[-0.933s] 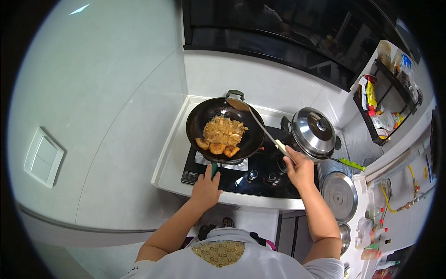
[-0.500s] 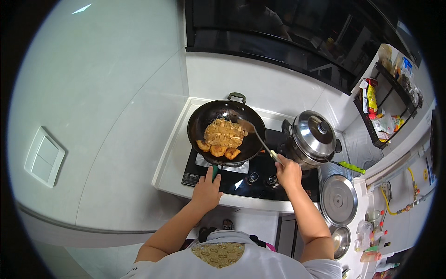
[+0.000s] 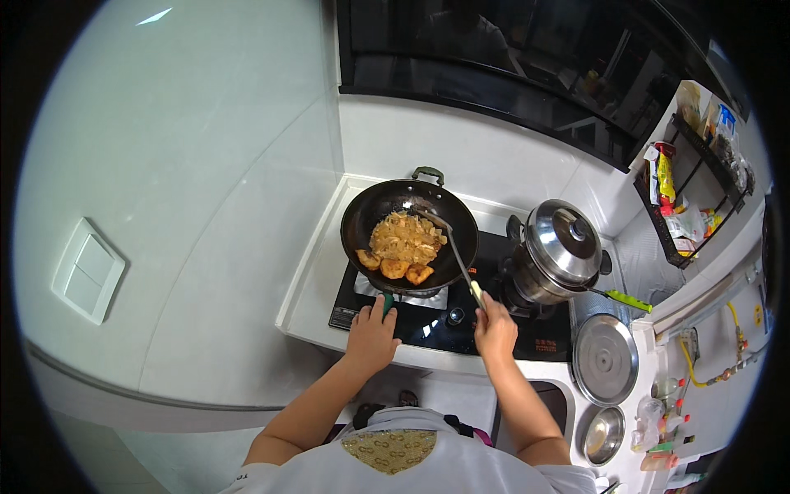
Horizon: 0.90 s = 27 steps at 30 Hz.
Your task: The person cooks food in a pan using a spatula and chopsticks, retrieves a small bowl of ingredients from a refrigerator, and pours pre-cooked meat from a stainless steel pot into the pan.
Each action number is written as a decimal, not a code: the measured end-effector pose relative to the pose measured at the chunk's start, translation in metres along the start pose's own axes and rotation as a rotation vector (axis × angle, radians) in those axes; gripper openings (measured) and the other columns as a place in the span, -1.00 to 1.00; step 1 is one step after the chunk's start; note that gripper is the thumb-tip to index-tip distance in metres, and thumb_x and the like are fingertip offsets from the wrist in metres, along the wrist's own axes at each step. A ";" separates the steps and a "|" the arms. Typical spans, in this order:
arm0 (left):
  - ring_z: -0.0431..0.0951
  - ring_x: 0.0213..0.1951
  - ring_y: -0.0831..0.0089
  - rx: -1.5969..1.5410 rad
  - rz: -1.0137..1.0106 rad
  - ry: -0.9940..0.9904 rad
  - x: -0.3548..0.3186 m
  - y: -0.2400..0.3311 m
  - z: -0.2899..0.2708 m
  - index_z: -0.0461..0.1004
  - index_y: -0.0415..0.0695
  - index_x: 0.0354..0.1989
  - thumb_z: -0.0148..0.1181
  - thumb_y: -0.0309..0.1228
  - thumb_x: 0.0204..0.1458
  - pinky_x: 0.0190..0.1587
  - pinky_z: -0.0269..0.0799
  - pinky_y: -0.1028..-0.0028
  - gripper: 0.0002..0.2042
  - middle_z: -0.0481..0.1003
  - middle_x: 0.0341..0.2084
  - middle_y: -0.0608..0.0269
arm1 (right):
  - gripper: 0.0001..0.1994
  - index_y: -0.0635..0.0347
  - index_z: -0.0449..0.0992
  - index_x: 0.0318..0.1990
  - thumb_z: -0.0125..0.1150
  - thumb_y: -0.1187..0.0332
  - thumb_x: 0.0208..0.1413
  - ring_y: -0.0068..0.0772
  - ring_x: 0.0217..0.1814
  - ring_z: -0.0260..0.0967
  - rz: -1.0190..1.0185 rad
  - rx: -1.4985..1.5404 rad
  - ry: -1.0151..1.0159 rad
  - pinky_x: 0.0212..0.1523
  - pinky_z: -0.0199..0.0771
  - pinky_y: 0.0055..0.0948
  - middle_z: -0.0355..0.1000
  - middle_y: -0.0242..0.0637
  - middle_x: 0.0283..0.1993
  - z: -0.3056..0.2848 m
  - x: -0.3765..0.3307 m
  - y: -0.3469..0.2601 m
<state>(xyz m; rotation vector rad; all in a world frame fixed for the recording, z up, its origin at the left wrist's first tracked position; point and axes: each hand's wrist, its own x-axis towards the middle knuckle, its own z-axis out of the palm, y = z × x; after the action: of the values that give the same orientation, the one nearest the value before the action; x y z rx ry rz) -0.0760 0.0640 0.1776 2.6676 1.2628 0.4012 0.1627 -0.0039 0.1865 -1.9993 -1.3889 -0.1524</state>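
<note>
A dark wok (image 3: 362,216) sits on the left burner, holding a heap of pale brown sliced food (image 3: 403,237). Several golden fried pieces (image 3: 395,269) lie in a row along the heap's near side. My left hand (image 3: 370,339) is closed around the wok's green handle (image 3: 388,303) at its near edge. In my right hand (image 3: 495,331) is the pale yellow grip of a long metal spatula (image 3: 460,260). Its blade rests by the far right side of the heap, seen nearly edge-on. Whether the blade touches the wok's wall I cannot tell.
A lidded steel pot (image 3: 564,243) stands on the right burner, with a lime-green handle (image 3: 628,300) jutting out beside it. A round metal lid (image 3: 605,360) and a steel bowl (image 3: 604,435) lie to the right. Bottles (image 3: 662,440) stand beyond. A black rack (image 3: 699,181) holds packets.
My right hand has moved slightly left and nearer me. The spatula's blade has turned more edge-on toward the heap's far side. My left hand stays on the wok's handle.
</note>
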 end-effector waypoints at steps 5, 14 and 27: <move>0.31 0.05 -0.02 0.030 0.007 0.003 -0.002 -0.003 0.004 0.31 -0.18 0.14 0.33 -0.25 -0.13 0.10 0.28 0.10 -0.38 0.14 0.21 -0.14 | -0.49 0.02 0.33 0.20 0.20 0.50 0.03 0.04 -0.21 0.43 0.125 0.077 -0.043 -0.21 0.47 -0.18 0.40 -0.05 -0.19 0.016 -0.049 0.001; 0.41 -0.05 0.04 0.058 -0.056 -0.106 0.002 0.003 0.000 0.30 -0.18 0.15 0.31 -0.21 -0.10 -0.06 0.45 0.20 -0.39 0.11 0.25 -0.12 | -0.44 0.05 0.31 0.22 0.19 0.51 -0.02 -0.01 -0.22 0.47 0.051 -0.004 -0.170 -0.24 0.53 -0.19 0.41 -0.06 -0.10 0.021 -0.074 0.005; 0.45 -0.11 0.05 0.056 -0.036 -0.060 0.001 0.004 -0.001 0.30 -0.17 0.14 0.34 -0.24 -0.13 -0.09 0.46 0.19 -0.39 0.13 0.23 -0.13 | -0.48 0.12 0.38 0.17 0.16 0.50 -0.05 0.00 -0.35 0.49 -0.025 -0.124 -0.175 -0.35 0.55 -0.17 0.44 -0.02 -0.17 0.014 -0.066 0.001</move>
<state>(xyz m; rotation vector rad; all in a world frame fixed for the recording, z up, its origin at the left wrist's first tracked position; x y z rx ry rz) -0.0723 0.0624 0.1797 2.6771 1.3215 0.2830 0.1322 -0.0471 0.1452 -2.1403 -1.5471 -0.0775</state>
